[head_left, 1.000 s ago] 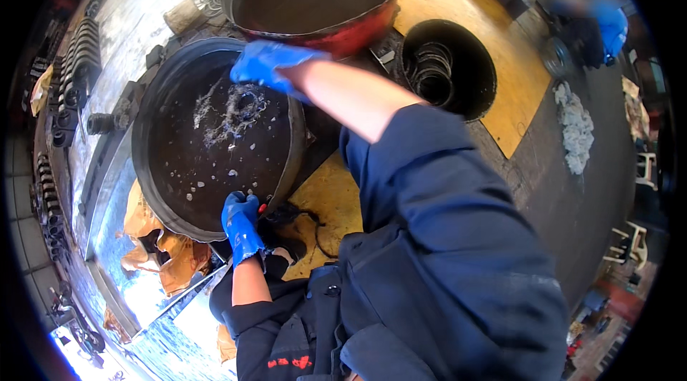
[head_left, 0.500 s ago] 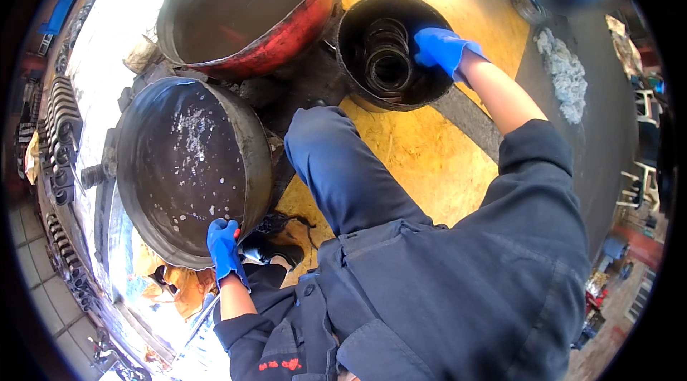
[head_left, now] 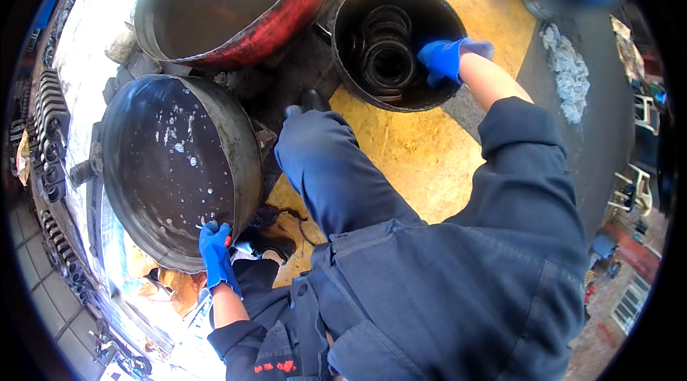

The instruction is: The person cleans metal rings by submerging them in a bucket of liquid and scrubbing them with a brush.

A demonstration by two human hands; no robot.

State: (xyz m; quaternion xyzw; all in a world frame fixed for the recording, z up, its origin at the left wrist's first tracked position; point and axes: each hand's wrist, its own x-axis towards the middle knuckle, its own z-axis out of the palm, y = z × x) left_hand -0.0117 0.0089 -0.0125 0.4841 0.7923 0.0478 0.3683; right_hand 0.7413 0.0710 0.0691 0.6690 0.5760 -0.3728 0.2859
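Note:
My left hand [head_left: 217,252], in a blue rubber glove, is closed at the near rim of a round metal basin [head_left: 247,159]. A small red bit shows at its fingers; what it belongs to is hidden. The basin holds dark liquid with white suds and bubbles on top. My right hand [head_left: 445,60], in a blue glove too, reaches into a black bucket [head_left: 449,12] at the upper middle. Greasy dark rings [head_left: 390,62] are stacked in the bucket, just left of that hand. Its fingertips are partly hidden, and whether they grip anything is unclear.
A larger red basin [head_left: 265,34] of dark liquid stands behind the near one. Yellowish board [head_left: 401,145] lies under the bucket. Fluffy grey-white material [head_left: 565,73] lies on the dark surface at right. Several curved metal parts [head_left: 50,123] line the far left.
The whole view has shifted slightly. My right hand is still in the bucket, its wrist a little differently bent. My left hand stays at the basin rim; the suds have spread and drifted.

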